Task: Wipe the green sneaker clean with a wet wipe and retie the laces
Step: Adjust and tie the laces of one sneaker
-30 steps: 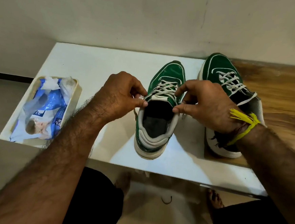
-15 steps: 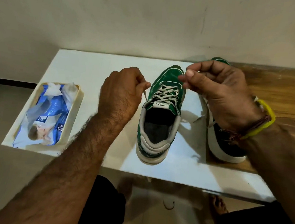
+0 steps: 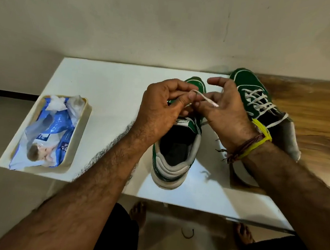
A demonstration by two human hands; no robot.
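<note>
Mostly your hands hide the laced front of the green sneaker (image 3: 175,145), which stands at frame centre on the white counter (image 3: 112,85). Your left hand (image 3: 159,108) pinches the white lace (image 3: 203,97); your right hand (image 3: 226,114) grips its end, index finger spread upward. Half a second ago the hands were apart; now they meet above the tongue. The second sneaker (image 3: 258,104) sits at right, partly behind your wrist. Bare counter lies left, toward the wipes tray (image 3: 81,124) at its edge.

hands now together over the sneaker (image 3: 175,145), left hand (image 3: 159,108) and right hand (image 3: 223,111) crossing the lace (image 3: 204,98)
</note>
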